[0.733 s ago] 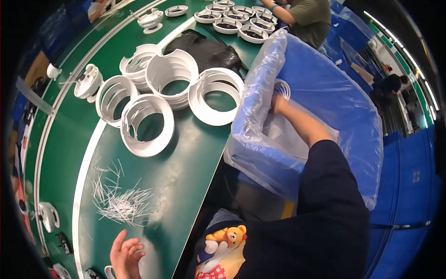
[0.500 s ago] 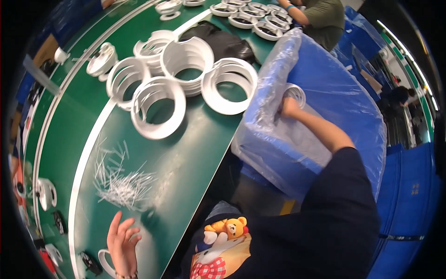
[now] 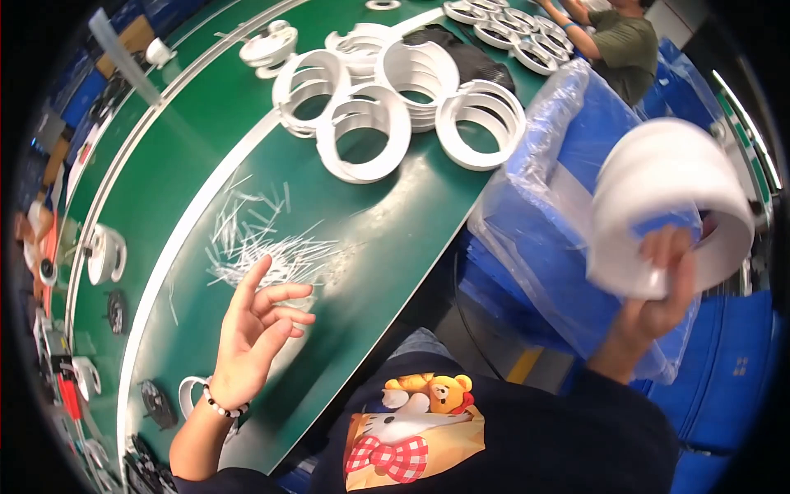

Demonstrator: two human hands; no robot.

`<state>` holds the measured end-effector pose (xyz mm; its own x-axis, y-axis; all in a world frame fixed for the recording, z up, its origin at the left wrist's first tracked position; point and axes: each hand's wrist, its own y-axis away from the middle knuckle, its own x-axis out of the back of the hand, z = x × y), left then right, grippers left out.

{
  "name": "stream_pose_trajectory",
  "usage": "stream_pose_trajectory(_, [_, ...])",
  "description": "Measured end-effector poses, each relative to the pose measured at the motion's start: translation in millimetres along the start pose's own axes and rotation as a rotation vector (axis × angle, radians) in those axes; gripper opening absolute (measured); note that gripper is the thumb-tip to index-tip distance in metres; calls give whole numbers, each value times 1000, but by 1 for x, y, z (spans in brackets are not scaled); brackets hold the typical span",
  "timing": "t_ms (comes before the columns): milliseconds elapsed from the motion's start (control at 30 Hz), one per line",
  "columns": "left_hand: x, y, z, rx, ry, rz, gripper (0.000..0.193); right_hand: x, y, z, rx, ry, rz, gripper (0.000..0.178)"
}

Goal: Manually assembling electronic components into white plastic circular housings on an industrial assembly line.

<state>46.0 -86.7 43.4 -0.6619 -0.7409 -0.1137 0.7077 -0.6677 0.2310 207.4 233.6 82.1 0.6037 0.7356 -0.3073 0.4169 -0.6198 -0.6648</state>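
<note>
Head view shows held white rings point(image 3: 658, 169), illegible markings point(image 3: 741, 365) on a blue crate point(image 3: 724, 407).

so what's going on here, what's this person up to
The person's right hand is holding up a large white hollow piece, blurred, by its open end, in front of the blue plastic-lined bin in this view. The left hand is open and holds nothing, near a loose pile of thin white strips on the green table. White rings stand farther up the table. Beyond, there is another person in a green shirt.
</note>
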Motion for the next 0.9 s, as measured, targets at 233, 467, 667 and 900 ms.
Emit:
stream_pose_trajectory(233, [22, 53, 6, 25, -86, 213, 64, -64, 85, 122, -764, -593, 221, 35])
stream_pose_trajectory(467, [26, 53, -12, 47, -104, 319, 55, -61, 86, 165, -878, -482, 398, 37])
stream_pose_trajectory(667, [-49, -34, -27, 194, 30, -183, 63, -69, 88, 141, -675, -246, 276, 54])
stream_pose_trajectory(900, [-102, -120, -44, 250, 282, -256, 47, -75, 120, 140, -601, 5, 76, 63])
